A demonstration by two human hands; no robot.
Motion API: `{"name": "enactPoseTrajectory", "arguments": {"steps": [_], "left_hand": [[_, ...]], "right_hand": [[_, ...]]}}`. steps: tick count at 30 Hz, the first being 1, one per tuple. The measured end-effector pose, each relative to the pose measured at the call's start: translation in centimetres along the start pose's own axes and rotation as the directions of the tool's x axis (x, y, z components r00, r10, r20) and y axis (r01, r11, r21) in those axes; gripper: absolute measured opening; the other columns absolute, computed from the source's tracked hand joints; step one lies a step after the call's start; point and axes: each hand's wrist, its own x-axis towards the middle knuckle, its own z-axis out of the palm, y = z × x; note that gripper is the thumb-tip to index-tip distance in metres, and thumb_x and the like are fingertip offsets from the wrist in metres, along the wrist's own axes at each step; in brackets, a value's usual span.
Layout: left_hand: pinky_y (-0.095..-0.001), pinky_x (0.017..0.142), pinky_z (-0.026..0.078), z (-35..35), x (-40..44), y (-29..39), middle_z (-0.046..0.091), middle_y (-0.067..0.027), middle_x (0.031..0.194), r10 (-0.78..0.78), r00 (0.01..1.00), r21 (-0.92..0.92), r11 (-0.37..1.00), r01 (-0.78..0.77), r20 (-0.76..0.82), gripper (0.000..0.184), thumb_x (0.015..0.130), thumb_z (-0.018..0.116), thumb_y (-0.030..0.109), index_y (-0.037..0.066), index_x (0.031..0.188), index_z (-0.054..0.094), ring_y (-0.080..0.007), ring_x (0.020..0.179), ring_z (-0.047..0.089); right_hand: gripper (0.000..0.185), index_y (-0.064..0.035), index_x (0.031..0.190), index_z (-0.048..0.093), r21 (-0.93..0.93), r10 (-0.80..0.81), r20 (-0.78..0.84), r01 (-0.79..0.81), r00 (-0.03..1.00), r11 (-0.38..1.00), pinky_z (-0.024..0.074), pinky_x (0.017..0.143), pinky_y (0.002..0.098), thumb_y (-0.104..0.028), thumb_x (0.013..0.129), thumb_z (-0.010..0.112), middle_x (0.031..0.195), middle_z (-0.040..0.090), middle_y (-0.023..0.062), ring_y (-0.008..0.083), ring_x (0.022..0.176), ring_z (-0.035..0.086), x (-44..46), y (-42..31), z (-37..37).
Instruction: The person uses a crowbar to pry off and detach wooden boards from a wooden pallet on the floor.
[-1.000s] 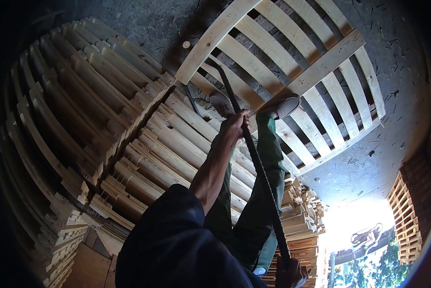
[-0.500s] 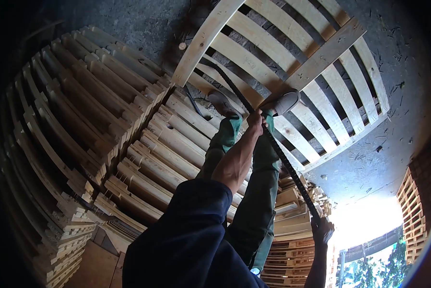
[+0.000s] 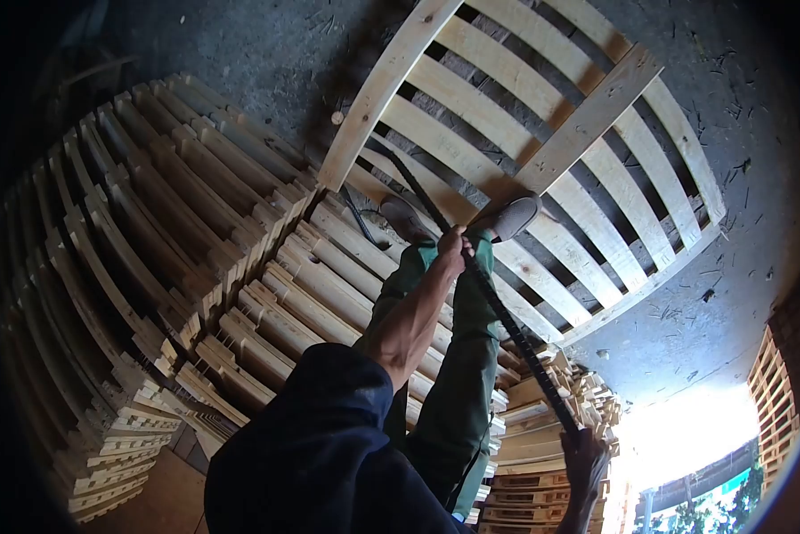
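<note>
A long dark ribbed bar (image 3: 523,345) runs diagonally between my legs. My left hand (image 3: 454,248) is wrapped round its middle, just behind my shoes. Farther back, at the bar's near end, my right hand (image 3: 585,460) is closed on it. The bar's far end bends over near the corner of a slatted wooden pallet (image 3: 587,120), and its tip is hard to make out. A dark curved piece (image 3: 357,212) shows beside that corner; whether it joins the bar I cannot tell. My shoes (image 3: 512,218) stand at the pallet's near edge.
Rows of stacked wooden pallets (image 3: 142,240) rise at the left, and more pallet timber (image 3: 320,285) lies beside my legs. Another stack (image 3: 533,485) is behind my right side. Wood scraps litter the concrete floor (image 3: 671,311). Bright daylight enters at lower right.
The whole view has shifted, so the pallet, my shoes and both hands sit lower in the picture. Both hands keep their hold on the bar, which appears little changed in angle.
</note>
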Motion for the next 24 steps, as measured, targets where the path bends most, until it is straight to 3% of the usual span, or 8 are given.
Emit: {"name": "enactPoseTrajectory", "arguments": {"steps": [3,5,7,16,19,20,21,24], "left_hand": [[-0.0250,0.036,0.034,-0.9,-2.7,2.5,0.037,0.0051,0.048,-0.146,0.988,0.004,0.989,0.146,0.050,0.031,0.081,0.061,0.022,0.016,0.060,0.039,-0.0086,0.039,0.037],[-0.0248,0.036,0.034,0.0,-6.0,2.7,0.036,0.0055,0.047,-0.158,0.983,0.055,0.987,0.154,0.091,0.031,0.081,0.061,0.022,0.016,0.060,0.039,-0.0086,0.038,0.037],[-0.0242,0.037,0.034,1.0,-8.5,2.3,0.035,0.0060,0.047,-0.202,0.970,0.087,0.978,0.192,0.134,0.033,0.081,0.062,0.024,0.017,0.060,0.038,-0.0087,0.038,0.035],[-0.0219,0.036,0.033,8.0,-12.6,-2.4,0.036,0.0063,0.046,-0.220,0.955,0.055,0.976,0.213,0.198,0.032,0.082,0.061,0.023,0.017,0.060,0.039,-0.0078,0.036,0.034],[-0.0220,0.036,0.036,7.7,-12.0,0.1,0.037,0.0066,0.047,-0.221,0.947,0.111,0.973,0.200,0.233,0.032,0.081,0.062,0.022,0.017,0.060,0.039,-0.0071,0.037,0.037],[-0.0223,0.035,0.036,7.1,-11.1,1.5,0.037,0.0068,0.047,-0.184,0.955,0.072,0.982,0.172,0.231,0.033,0.081,0.062,0.022,0.017,0.058,0.039,-0.0063,0.037,0.038],[-0.0221,0.035,0.036,6.5,-10.9,4.2,0.037,0.0071,0.046,-0.324,0.904,0.053,0.945,0.323,0.280,0.034,0.082,0.061,0.022,0.018,0.057,0.039,-0.0056,0.037,0.037],[-0.0232,0.034,0.033,6.2,-8.8,9.3,0.037,0.0070,0.045,-0.233,0.928,0.117,0.971,0.207,0.291,0.036,0.083,0.060,0.024,0.017,0.056,0.038,-0.0065,0.036,0.035]], "right_hand": [[0.030,-0.0084,0.068,0.047,0.026,-0.014,-0.020,0.015,1.000,1.000,0.0363,0.047,0.0397,-0.026,0.073,0.070,0.050,0.047,0.0091,0.0307,0.044,0.047,-2.7,-5.8,-6.3],[0.033,-0.0166,0.059,0.046,-0.246,-0.178,-0.108,0.147,0.978,0.958,0.0402,0.042,0.0352,-0.035,0.074,0.069,0.049,0.046,0.0028,0.0213,0.041,0.048,-3.4,-10.1,-12.6],[0.032,-0.0168,0.059,0.047,-0.211,-0.097,-0.103,0.074,0.990,0.975,0.0402,0.043,0.0352,-0.034,0.075,0.069,0.049,0.046,0.0029,0.0214,0.042,0.048,-5.5,-9.7,-14.7],[0.029,-0.0172,0.061,0.048,-0.393,0.043,-0.030,-0.051,0.999,0.918,0.0399,0.043,0.0360,-0.032,0.076,0.068,0.051,0.046,0.0033,0.0222,0.044,0.049,-9.1,-8.9,-16.5],[0.030,-0.0172,0.061,0.048,-0.255,0.128,-0.079,-0.145,0.989,0.956,0.0396,0.044,0.0363,-0.035,0.077,0.066,0.052,0.046,0.0034,0.0222,0.046,0.049,-7.7,-10.8,-16.6],[0.031,-0.0173,0.061,0.048,-0.276,0.074,-0.080,-0.093,0.994,0.957,0.0396,0.044,0.0365,-0.036,0.078,0.065,0.052,0.046,0.0031,0.0222,0.046,0.049,-6.7,-12.2,-16.7],[0.032,-0.0173,0.061,0.047,-0.295,0.021,-0.081,-0.044,0.996,0.954,0.0396,0.044,0.0367,-0.037,0.078,0.065,0.052,0.045,0.0029,0.0221,0.046,0.048,-6.0,-13.6,-16.8],[0.032,-0.0179,0.061,0.049,-0.341,-0.088,-0.030,0.073,0.996,0.937,0.0385,0.046,0.0362,-0.040,0.077,0.066,0.053,0.046,0.0026,0.0218,0.046,0.047,-3.7,-17.1,-17.0]]}}
